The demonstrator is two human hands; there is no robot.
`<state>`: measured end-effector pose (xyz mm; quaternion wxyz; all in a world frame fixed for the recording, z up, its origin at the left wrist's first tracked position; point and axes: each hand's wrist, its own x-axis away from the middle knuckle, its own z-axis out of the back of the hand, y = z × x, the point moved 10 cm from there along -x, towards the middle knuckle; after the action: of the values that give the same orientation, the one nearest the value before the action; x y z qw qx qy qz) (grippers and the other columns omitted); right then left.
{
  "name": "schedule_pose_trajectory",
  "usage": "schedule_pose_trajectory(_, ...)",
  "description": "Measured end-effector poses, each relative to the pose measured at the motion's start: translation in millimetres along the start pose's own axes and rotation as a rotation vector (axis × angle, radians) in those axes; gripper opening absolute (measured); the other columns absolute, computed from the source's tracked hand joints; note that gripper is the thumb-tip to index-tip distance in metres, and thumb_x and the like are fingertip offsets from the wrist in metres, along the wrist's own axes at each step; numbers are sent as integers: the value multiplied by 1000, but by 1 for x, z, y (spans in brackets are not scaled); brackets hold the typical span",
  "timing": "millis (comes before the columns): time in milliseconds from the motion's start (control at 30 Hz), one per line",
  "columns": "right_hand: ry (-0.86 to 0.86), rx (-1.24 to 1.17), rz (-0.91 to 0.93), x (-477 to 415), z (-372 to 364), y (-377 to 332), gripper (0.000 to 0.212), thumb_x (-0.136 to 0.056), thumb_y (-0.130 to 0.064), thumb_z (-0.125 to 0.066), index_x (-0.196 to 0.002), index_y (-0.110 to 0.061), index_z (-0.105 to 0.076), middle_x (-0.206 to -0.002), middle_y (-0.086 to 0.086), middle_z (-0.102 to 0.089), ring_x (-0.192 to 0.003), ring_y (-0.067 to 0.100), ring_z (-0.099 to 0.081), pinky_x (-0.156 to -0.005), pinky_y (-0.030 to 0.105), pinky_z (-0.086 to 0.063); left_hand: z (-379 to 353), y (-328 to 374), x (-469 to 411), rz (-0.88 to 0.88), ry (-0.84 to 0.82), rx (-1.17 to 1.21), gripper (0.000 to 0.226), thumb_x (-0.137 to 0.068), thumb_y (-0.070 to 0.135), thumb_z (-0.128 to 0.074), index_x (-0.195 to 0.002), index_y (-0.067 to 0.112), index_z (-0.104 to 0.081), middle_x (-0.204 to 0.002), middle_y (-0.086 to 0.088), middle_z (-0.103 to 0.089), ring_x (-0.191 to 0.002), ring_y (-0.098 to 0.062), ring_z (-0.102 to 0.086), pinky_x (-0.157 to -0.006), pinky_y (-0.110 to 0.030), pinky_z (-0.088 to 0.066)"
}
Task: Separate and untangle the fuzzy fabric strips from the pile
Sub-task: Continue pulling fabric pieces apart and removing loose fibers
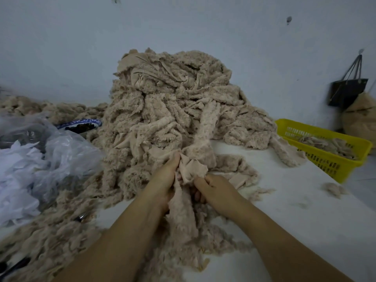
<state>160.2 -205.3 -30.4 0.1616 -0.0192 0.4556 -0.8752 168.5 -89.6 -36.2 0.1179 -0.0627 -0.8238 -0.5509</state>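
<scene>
White table [295, 210] has bare room right of the big pile [173, 98]. At the pile's front, the left hand [164, 176] and right hand [215, 190] grip one fuzzy strip [181, 212]. Farther right, a yellow basket [329, 165] at the table edge holds scraps [325, 143].

White table [305, 220], fuzzy strip pile [173, 98], yellow basket [329, 162] (right edge), plastic bag [67, 151]

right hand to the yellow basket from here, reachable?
Probably yes. Only bare white table and loose fluff lie between the right hand and the yellow basket; nothing tall blocks. But its fingers grip the fuzzy strip, shared with the left hand, so that comes along or gets released.
</scene>
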Motion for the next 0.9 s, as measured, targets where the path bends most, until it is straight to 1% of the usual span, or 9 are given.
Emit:
schedule_pose_trajectory(100,2,-33,-42,0,2,9,43,-99,-43,-45,-68,-17,-59,-60,-11,-66,-52,-3,-57,-49,9,-38,-3,5,6,-33,-18,-110,33,-92,38,-65,-84,7,-75,-73,-11,-74,-59,-15,-70,-51,-21,-55)
schedule_pose_trajectory(167,58,-69,-73,0,9,12,44,-98,-47,-45,-70,-14,-55,-65,1,-62,-55,5,-54,-55,21,-41,-3,3,10,-30,2,-117,18,-87,24,-73,-87,7,-74,-70,-8,-75,-56,-13,-71,-45,-18,-51)
schedule_pose_trajectory(333,502,-165,57,5,60,-3,31,-88,-60,-46,-105,-33,-50,-109,-12,-50,-93,2,-54,-75,28,-47,-11,28,16,-386,96,-531,9,-93,27,-66,-85,29,-69,-72,15,-72,-66,2,-66,-53,-9,-45)
schedule_pose_trajectory(400,405,-147,85,-2,52,-5,42,-95,-52,-49,-133,-38,-43,-125,-23,-41,-108,-10,-47,-85,13,-44,-23,27,19,-469,24,-699,9,-95,35,-63,-97,31,-70,-90,13,-73,-83,-3,-67,-70,-13,-50)
schedule_pose_trajectory(467,313,-116,104,-8,42,-6,25,-101,-39,-49,-125,-36,-54,-114,-22,-53,-91,-17,-50,-70,5,-39,-27,20,18,-491,-27,-787,19,-96,40,-59,-110,32,-69,-100,11,-73,-95,-8,-67,-86,-28,-53)
schedule_pose_trajectory(533,370,-33,93,-11,49,-4,12,-102,-30,-49,-99,-24,-60,-96,-7,-59,-81,-5,-55,-63,12,-38,-24,25,20,-527,-14,-712,14,-95,36,-61,-102,31,-71,-93,11,-75,-90,-9,-69,-81,-31,-56)
schedule_pose_trajectory(633,499,66,-48,-11,75,19,16,-103,-20,-44,-94,-9,-52,-103,9,-55,-89,22,-53,-67,32,-36,-8,35,20,-487,21,-349,9,-94,29,-67,-94,28,-76,-87,12,-77,-81,-6,-73,-66,-22,-56)
schedule_pose_trajectory(767,632,12,-200,-2,105,51,22,-105,-17,-41,-94,-1,-52,-104,18,-55,-83,27,-51,-57,33,-33,11,37,16,-347,48,-1,8,-90,28,-71,-94,21,-72,-82,7,-77,-69,-6,-73,-49,-15,-52)
schedule_pose_trajectory(900,587,27,-213,-6,95,51,21,-104,-19,-43,-87,-8,-49,-103,14,-56,-95,26,-53,-70,34,-38,18,37,9,-307,30,25,15,-92,34,-65,-97,20,-69,-77,6,-77,-67,-7,-73,-47,-16,-52)
